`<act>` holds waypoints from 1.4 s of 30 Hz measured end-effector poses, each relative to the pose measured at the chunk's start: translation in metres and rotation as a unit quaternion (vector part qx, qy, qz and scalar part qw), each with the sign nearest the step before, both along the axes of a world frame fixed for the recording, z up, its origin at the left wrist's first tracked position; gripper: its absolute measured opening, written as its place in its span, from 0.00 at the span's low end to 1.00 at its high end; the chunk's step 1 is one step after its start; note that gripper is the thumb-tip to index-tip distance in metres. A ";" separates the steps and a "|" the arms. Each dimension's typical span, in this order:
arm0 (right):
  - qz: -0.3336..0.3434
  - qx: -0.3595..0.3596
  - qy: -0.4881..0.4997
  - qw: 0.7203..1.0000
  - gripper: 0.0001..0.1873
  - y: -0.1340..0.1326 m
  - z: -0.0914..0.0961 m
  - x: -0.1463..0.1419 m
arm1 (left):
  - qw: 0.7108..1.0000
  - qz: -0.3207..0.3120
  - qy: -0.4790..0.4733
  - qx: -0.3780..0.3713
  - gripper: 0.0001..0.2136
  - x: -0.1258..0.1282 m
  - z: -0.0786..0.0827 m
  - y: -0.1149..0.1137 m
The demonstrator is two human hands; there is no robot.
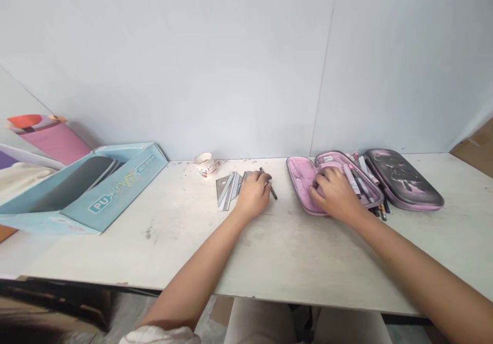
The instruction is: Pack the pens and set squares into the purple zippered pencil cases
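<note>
My left hand (pixel 254 194) rests on the table with its fingers curled over a dark pen (pixel 273 192), whose two ends stick out past the fingertips. Beside and partly under that hand lie several clear and grey rulers and set squares (pixel 228 190). A pink zip pencil case (pixel 299 176) lies open to the right, with pens and markers (pixel 364 189) in its right half. My right hand (pixel 334 191) reaches over the middle of this case, fingers bent downward and drawn together near its pink lining. Whatever those fingertips hold is hidden.
A dark, closed pencil case (pixel 404 179) with a raised pattern lies at the right, pencils (pixel 382 211) poking out beside it. A paper cup (pixel 205 165) stands near the wall. On the left, a light blue box (pixel 115 187) holds a dark case; a pink item (pixel 57 141) is behind.
</note>
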State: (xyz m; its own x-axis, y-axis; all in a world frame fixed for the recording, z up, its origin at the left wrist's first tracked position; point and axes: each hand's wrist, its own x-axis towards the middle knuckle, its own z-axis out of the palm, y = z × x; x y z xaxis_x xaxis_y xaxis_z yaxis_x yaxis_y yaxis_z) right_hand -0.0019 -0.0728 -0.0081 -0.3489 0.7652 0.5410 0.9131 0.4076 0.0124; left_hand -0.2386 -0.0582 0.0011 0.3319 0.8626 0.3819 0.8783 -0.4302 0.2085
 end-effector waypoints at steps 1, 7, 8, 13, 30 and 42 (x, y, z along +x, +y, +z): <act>0.020 -0.012 -0.005 1.000 0.14 0.001 0.003 -0.018 | 1.000 0.015 0.006 0.006 0.13 -0.011 -0.004 0.001; 0.030 -0.085 -0.084 0.992 0.19 0.017 0.002 -0.104 | 0.998 0.049 0.022 0.043 0.13 -0.038 -0.019 0.002; 0.020 -0.098 -0.102 0.990 0.19 0.020 0.000 -0.110 | 0.998 0.043 0.024 0.048 0.13 -0.038 -0.019 0.002; -0.028 -0.104 -0.135 0.985 0.17 0.023 -0.001 -0.106 | 0.997 -0.014 0.034 0.065 0.18 -0.034 -0.019 0.001; 0.034 -0.051 0.119 0.991 0.18 -0.010 -0.002 -0.025 | 0.995 -0.055 0.085 0.015 0.17 0.001 -0.002 -0.028; 0.098 -0.081 0.324 0.937 0.06 -0.004 -0.001 -0.023 | 0.994 0.023 -0.083 -0.060 0.19 -0.004 -0.004 -0.018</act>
